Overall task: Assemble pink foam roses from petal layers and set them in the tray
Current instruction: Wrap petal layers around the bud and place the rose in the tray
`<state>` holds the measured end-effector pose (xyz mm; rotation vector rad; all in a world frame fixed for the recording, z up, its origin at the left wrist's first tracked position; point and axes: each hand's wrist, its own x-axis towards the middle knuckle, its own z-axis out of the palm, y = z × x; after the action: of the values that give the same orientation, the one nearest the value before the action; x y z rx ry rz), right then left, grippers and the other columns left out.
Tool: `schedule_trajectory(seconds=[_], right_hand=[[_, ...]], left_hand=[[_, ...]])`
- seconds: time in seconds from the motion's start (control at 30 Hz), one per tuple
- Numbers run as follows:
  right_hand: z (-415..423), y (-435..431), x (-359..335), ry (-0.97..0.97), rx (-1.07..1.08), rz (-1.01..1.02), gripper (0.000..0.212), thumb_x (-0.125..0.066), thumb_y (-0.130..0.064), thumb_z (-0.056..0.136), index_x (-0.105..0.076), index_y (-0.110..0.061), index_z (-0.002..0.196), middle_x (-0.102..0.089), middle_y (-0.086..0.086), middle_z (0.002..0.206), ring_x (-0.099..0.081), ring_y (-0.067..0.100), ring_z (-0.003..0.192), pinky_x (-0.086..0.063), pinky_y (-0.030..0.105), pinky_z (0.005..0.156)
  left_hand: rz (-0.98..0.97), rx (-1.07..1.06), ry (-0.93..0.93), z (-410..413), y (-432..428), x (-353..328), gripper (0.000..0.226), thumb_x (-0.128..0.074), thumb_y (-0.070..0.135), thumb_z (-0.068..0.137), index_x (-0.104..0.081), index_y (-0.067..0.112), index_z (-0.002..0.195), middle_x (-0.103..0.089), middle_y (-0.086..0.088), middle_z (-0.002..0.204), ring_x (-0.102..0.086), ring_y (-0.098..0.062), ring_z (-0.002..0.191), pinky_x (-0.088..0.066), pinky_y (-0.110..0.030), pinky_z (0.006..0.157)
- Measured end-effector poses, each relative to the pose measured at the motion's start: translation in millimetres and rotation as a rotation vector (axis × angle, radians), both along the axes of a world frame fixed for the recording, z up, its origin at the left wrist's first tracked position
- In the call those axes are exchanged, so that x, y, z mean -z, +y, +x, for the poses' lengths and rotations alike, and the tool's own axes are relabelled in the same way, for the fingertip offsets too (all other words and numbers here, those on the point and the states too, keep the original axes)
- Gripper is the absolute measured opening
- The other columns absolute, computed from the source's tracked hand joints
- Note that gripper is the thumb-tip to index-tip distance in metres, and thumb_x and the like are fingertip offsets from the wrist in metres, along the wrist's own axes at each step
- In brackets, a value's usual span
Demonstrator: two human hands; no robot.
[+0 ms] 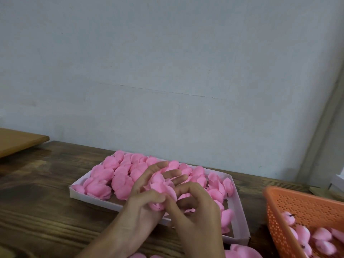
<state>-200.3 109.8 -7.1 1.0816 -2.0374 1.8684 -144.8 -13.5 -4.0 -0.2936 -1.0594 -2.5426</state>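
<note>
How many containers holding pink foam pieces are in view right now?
2. The white tray lies centre frame, packed with pink pieces; the orange basket sits at the right edge, partly cut off. More may lie out of frame.

A small craft workshop, piecework style: a dark plank counter (46,183) stands against a bare pale wall (167,71). Just beyond the grip (164,199) sits a white card tray (89,198) heaped with pink foam petals (111,175). Right of the grip, an orange perforated basket (297,205) holds more. Far left lies a brown board (16,140).
</note>
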Motion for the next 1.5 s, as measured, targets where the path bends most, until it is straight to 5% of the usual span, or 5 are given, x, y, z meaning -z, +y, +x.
schedule_trajectory(seconds=[0.43, 0.73, 1.2, 1.33, 1.5], right_hand=[[-4, 1, 1, 0.068, 0.002, -0.004, 0.038, -0.077, -0.011, 0.085, -0.061, -0.045, 0.087, -0.067, -0.001, 0.092, -0.066, 0.019, 0.059, -0.058, 0.046, 0.055], [-3, -3, 1, 0.161, 0.063, 0.043, 0.041, -0.082, -0.004, 0.079, -0.062, -0.039, 0.087, -0.058, -0.013, 0.100, -0.069, 0.015, 0.066, -0.039, 0.011, 0.053], [-2, -4, 3, -0.150, -0.113, -0.076, 0.039, -0.079, -0.022, 0.088, -0.049, -0.047, 0.092, -0.070, -0.010, 0.096, -0.071, 0.013, 0.071, -0.051, 0.017, 0.060], [-7, -4, 5, -0.277, -0.232, -0.109, 0.044, -0.065, -0.007, 0.073, -0.054, -0.045, 0.092, -0.063, -0.022, 0.099, -0.076, 0.023, 0.084, -0.065, 0.046, 0.070], [-5, -4, 6, -0.110, -0.292, -0.045, 0.072, -0.069, 0.017, 0.073, -0.063, -0.050, 0.099, -0.055, -0.004, 0.121, -0.074, 0.017, 0.088, -0.058, 0.022, 0.067]], left_hand=[[0.131, 0.208, -0.004, 6, -9, -3, 0.090, -0.074, -0.004, 0.045, -0.062, 0.001, 0.134, -0.056, -0.034, 0.139, -0.059, -0.052, 0.124, -0.056, -0.057, 0.096], [0.019, 0.060, -0.121, -1, -6, -3, 0.075, -0.046, -0.009, 0.068, -0.051, 0.010, 0.141, -0.063, -0.034, 0.131, -0.068, -0.041, 0.118, -0.062, -0.048, 0.081], [0.005, -0.191, -0.179, -9, -15, 4, 0.059, -0.052, -0.007, 0.069, -0.067, 0.010, 0.124, -0.068, -0.026, 0.126, -0.071, -0.040, 0.107, -0.060, -0.051, 0.081], [0.014, -0.234, -0.206, -10, -20, 6, 0.055, -0.045, -0.007, 0.084, -0.066, 0.017, 0.129, -0.064, -0.024, 0.133, -0.068, -0.042, 0.111, -0.056, -0.058, 0.086], [0.048, -0.218, -0.210, -7, -17, 5, 0.057, -0.047, -0.005, 0.081, -0.070, 0.025, 0.123, -0.068, -0.022, 0.130, -0.070, -0.043, 0.112, -0.061, -0.051, 0.078]])
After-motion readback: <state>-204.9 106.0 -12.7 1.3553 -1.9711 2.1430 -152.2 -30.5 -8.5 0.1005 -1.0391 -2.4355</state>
